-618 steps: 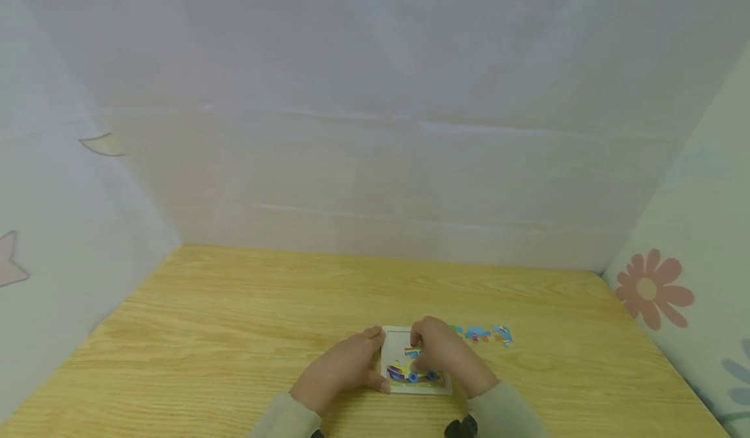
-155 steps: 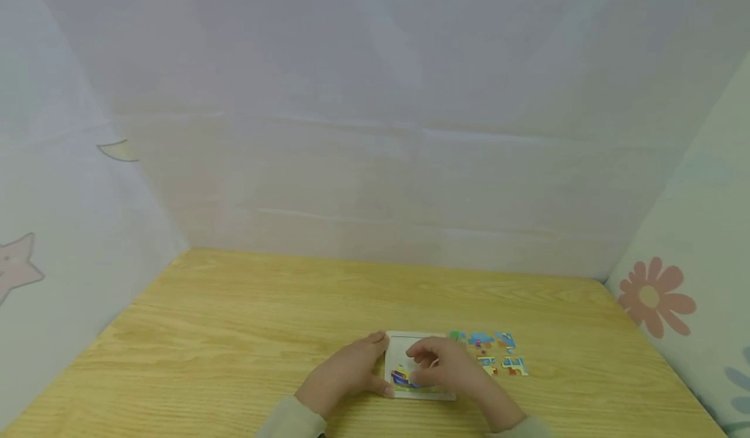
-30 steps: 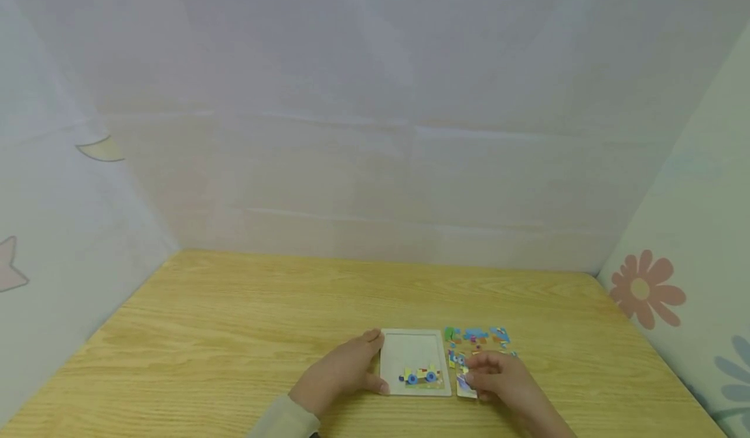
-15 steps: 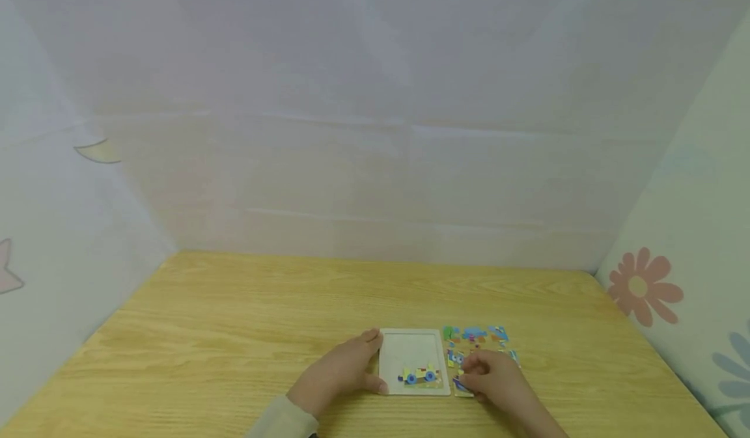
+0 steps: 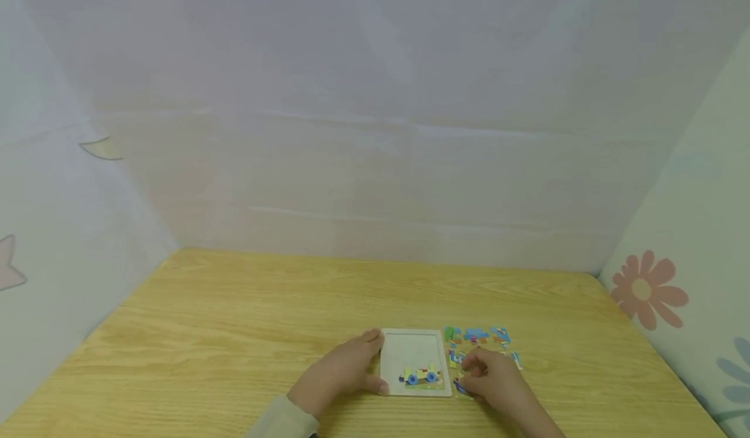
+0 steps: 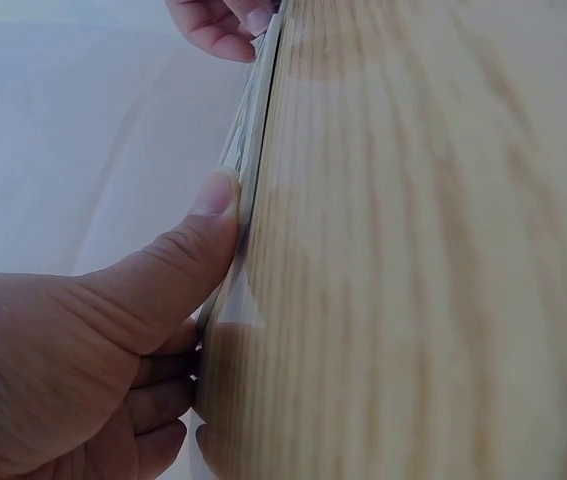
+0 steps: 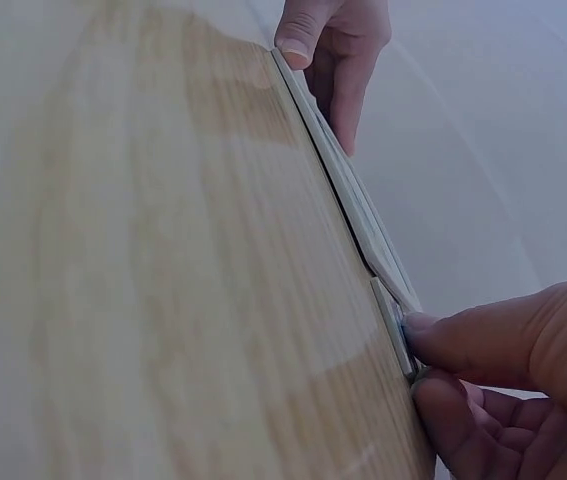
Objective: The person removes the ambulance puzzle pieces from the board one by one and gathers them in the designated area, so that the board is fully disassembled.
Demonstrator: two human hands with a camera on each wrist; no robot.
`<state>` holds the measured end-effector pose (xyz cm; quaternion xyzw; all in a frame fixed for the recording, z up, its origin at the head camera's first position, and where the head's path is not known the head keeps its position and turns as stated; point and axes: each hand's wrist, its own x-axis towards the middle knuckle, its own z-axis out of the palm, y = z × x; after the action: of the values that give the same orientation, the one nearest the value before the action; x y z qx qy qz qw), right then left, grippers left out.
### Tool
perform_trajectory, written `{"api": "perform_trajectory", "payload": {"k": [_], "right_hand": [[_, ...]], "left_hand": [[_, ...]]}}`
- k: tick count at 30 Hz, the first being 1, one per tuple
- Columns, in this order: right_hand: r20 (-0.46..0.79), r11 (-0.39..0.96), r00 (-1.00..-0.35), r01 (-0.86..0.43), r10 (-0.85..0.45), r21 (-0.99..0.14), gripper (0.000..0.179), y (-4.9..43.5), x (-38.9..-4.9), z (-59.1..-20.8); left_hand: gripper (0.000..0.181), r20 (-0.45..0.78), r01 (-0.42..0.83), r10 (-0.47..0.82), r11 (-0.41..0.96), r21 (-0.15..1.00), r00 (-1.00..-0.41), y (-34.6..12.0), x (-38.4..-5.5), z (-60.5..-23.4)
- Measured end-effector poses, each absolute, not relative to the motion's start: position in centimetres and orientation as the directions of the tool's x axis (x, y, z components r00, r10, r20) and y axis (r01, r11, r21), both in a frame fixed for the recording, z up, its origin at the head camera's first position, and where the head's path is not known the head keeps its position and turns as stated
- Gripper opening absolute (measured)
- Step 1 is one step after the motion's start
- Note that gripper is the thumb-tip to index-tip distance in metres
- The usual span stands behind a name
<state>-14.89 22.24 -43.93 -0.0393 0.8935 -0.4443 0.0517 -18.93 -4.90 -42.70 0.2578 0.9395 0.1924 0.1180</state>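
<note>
My left hand (image 5: 340,369) holds the left side of a white-framed puzzle board (image 5: 410,348), thumb at its near corner and fingertips at its far corner. Two wheeled, yellow-and-blue pieces (image 5: 422,377) sit along the board's lower part; the recess above them is bare. Just right of the board, my right hand (image 5: 499,379) pinches a puzzle piece (image 7: 393,325) by its edge. That piece lies low at the table top, close by the frame, and the fingers hide much of it in the head view.
Several loose puzzle pieces (image 5: 476,334) lie in rows to the board's right, some partly covered by my right hand. The wooden table (image 5: 263,308) meets a pale cloth backdrop behind, with patterned cloth at both sides.
Over the longer span, pieces left the board for the rows at right, the lower-left one included. In the last second, the pinched piece went from tilted to flatter beside the board; left hand stays.
</note>
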Motion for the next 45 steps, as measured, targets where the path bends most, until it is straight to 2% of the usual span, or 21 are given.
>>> {"api": "perform_trajectory", "payload": {"k": [11, 19, 23, 31, 39, 45], "right_hand": [[0.027, 0.675, -0.997, -0.071, -0.075, -0.734, 0.014, 21.9, -15.2, -43.4], [0.056, 0.703, -0.997, -0.009, 0.044, -0.711, 0.011, 21.6, -15.3, -41.8], [0.114, 0.694, -0.993, -0.089, -0.01, -0.714, 0.012, 21.4, -15.2, -41.3], [0.218, 0.661, -0.953, -0.304, -0.211, -0.686, 0.018, 20.8, -15.8, -41.8], [0.135, 0.604, -0.924, -0.34, -0.358, -0.721, 0.033, 19.8, -16.1, -42.0], [0.062, 0.627, -0.914, -0.323, -0.4, -0.709, 0.038, 18.8, -16.4, -41.9]], "left_hand": [[0.091, -0.119, 0.438, 0.528, 0.793, 0.424, -0.841, -5.0, -18.9, -42.9], [0.089, -0.116, 0.441, 0.534, 0.787, 0.432, -0.838, -4.9, -19.0, -43.1], [0.09, -0.116, 0.443, 0.532, 0.79, 0.424, -0.839, -4.9, -19.0, -43.0], [0.091, -0.118, 0.438, 0.527, 0.794, 0.421, -0.842, -4.9, -18.8, -43.1], [0.09, -0.124, 0.432, 0.53, 0.787, 0.441, -0.839, -5.0, -18.9, -43.1], [0.089, -0.126, 0.421, 0.526, 0.782, 0.46, -0.841, -5.2, -18.9, -43.1]]}}
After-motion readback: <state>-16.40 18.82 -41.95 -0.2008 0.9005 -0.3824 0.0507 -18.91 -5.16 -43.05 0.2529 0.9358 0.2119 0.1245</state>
